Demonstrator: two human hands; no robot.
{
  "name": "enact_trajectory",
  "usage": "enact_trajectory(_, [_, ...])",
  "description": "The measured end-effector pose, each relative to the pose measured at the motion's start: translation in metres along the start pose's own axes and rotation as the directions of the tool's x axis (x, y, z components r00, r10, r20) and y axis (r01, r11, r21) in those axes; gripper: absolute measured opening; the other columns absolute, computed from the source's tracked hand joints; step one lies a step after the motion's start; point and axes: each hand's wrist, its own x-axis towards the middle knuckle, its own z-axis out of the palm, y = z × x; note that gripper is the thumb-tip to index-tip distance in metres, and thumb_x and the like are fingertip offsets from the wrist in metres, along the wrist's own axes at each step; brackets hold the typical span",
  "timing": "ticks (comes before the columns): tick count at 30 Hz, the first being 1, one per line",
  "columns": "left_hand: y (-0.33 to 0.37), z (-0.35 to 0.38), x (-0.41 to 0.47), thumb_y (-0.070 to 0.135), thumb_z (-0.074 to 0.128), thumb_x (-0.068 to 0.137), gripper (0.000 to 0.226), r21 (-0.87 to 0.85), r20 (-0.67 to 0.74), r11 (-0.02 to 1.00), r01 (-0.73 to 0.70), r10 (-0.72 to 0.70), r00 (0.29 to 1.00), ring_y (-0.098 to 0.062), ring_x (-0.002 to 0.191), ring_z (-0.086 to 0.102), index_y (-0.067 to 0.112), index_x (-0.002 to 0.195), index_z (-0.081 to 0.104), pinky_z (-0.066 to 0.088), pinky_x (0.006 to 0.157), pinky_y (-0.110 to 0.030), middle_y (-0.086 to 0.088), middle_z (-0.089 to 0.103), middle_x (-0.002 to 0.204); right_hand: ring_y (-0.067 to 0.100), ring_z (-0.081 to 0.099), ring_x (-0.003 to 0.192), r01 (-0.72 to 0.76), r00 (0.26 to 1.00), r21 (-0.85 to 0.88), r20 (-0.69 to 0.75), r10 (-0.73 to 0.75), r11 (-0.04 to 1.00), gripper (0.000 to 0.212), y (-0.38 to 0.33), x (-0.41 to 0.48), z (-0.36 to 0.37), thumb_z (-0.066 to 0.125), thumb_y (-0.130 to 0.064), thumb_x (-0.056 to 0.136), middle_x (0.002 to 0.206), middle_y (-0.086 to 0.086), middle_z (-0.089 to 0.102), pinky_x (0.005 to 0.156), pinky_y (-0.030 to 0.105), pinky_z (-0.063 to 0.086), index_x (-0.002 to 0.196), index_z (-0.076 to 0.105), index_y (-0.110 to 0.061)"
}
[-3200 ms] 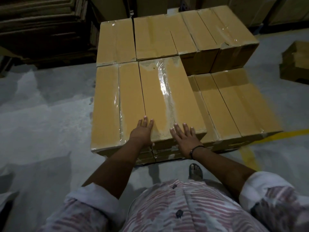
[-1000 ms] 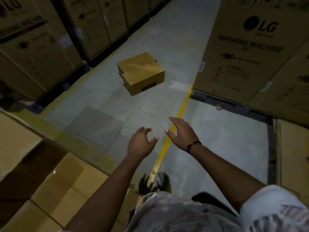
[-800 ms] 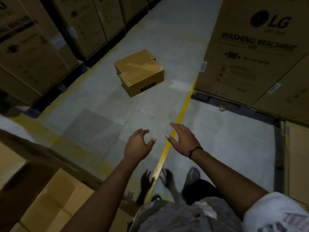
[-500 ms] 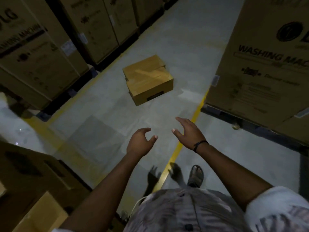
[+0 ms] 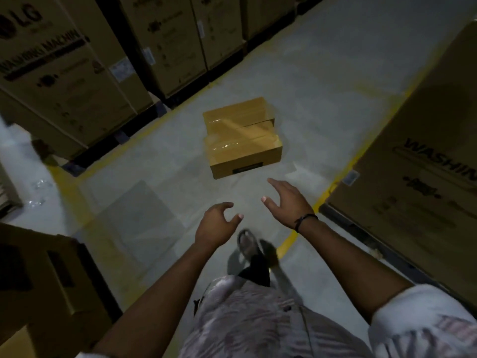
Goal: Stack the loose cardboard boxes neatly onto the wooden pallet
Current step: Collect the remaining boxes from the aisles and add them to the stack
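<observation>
On the floor (image 5: 309, 86) just ahead of the left hand (image 5: 216, 227) and right hand (image 5: 286, 200) lie the loose cardboard boxes (image 5: 241, 140), so both hands reach forward empty, fingers loosely spread, seemingly readied to flank one.

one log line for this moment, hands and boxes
phase: pre-grasp | left hand: open, empty | right hand: open, empty | loose cardboard boxes: on floor ahead, untouched
</observation>
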Motion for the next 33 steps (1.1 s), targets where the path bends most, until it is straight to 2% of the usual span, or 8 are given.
enact_trajectory(5, [0.0,-0.002,0.098,0.055,0.069,0.091,0.056,-0.04,0.023,0.996,0.082,-0.082,0.996,-0.022,0.124,0.061,0.023,0.136,0.063,0.052,0.101,-0.041,0.0,0.063,0.139,0.029,0.034,0.145,-0.016,0.998,-0.003,0.055,0.017,1.0,0.065,0.029,0.107,-0.018,0.053,-0.049,0.1,0.158,0.005,0.039,0.116,0.049,0.033,0.156,0.035,-0.022])
enact_trajectory(10, [0.01,-0.008,0.217,0.055,0.066,0.092,0.056,-0.002,0.063,0.992,0.122,-0.122,0.991,-0.024,0.121,0.062,0.022,0.138,0.061,0.05,0.101,-0.037,-0.003,0.061,0.142,0.029,0.038,0.143,-0.031,0.995,-0.061,0.097,0.037,0.998,0.065,0.044,0.214,-0.043,0.056,-0.047,0.1,0.156,0.009,0.042,0.116,0.041,0.033,0.155,0.039,-0.019])
enact_trajectory(16, [0.053,-0.016,0.335,0.051,0.063,0.096,0.056,0.142,0.128,0.989,-0.051,0.033,0.991,-0.02,0.133,0.051,0.02,0.141,0.057,0.04,0.108,-0.032,-0.002,0.056,0.146,0.031,0.041,0.14,0.005,0.98,-0.158,0.197,0.026,0.988,0.065,0.051,0.336,-0.067,0.053,-0.051,0.099,0.155,0.009,0.044,0.114,0.045,0.037,0.155,0.038,-0.02])
enact_trajectory(19, [0.07,-0.017,0.376,0.054,0.064,0.094,0.056,0.084,0.148,0.996,0.033,-0.046,0.988,-0.019,0.131,0.053,0.022,0.14,0.058,0.041,0.107,-0.032,-0.001,0.057,0.144,0.031,0.041,0.14,-0.003,0.968,-0.164,0.248,0.044,0.986,0.066,0.05,0.386,-0.071,0.054,-0.051,0.099,0.156,0.009,0.043,0.114,0.044,0.037,0.155,0.038,-0.02])
enact_trajectory(24, [0.077,0.002,0.436,0.052,0.067,0.093,0.057,-0.046,0.157,0.975,0.218,-0.208,0.965,-0.019,0.127,0.057,0.021,0.14,0.059,0.044,0.101,-0.03,-0.003,0.06,0.142,0.028,0.041,0.14,0.13,0.912,-0.223,0.408,-0.029,0.966,0.063,0.063,0.491,-0.072,0.053,-0.048,0.1,0.156,0.006,0.042,0.113,0.042,0.037,0.156,0.036,-0.023])
enact_trajectory(28, [0.078,0.029,0.483,0.053,0.065,0.094,0.056,-0.146,0.176,0.872,0.467,-0.442,0.88,-0.019,0.123,0.059,0.025,0.142,0.058,0.047,0.099,-0.029,-0.001,0.057,0.144,0.03,0.046,0.137,0.203,0.824,-0.246,0.566,-0.03,0.948,0.064,0.084,0.599,-0.06,0.057,-0.043,0.098,0.154,0.007,0.044,0.107,0.04,0.042,0.156,0.036,-0.025])
enact_trajectory(31, [0.076,0.072,0.525,0.055,0.07,0.089,0.052,-0.272,0.183,0.705,0.655,-0.63,0.755,-0.019,0.106,0.067,0.028,0.133,0.061,0.052,0.094,-0.033,-0.004,0.067,0.127,0.035,0.051,0.131,0.245,0.75,-0.227,0.66,-0.036,0.942,0.061,0.113,0.686,-0.034,0.06,-0.043,0.096,0.146,0.011,0.051,0.104,0.043,0.046,0.151,0.044,-0.021])
enact_trajectory(33, [0.08,0.111,0.562,0.056,0.068,0.09,0.052,-0.3,0.19,0.602,0.74,-0.722,0.665,-0.023,0.11,0.065,0.028,0.133,0.062,0.05,0.096,-0.034,-0.005,0.067,0.124,0.034,0.049,0.132,0.294,0.699,-0.257,0.715,-0.024,0.92,0.065,0.137,0.747,-0.01,0.058,-0.045,0.096,0.149,0.009,0.048,0.106,0.045,0.045,0.154,0.039,-0.023])
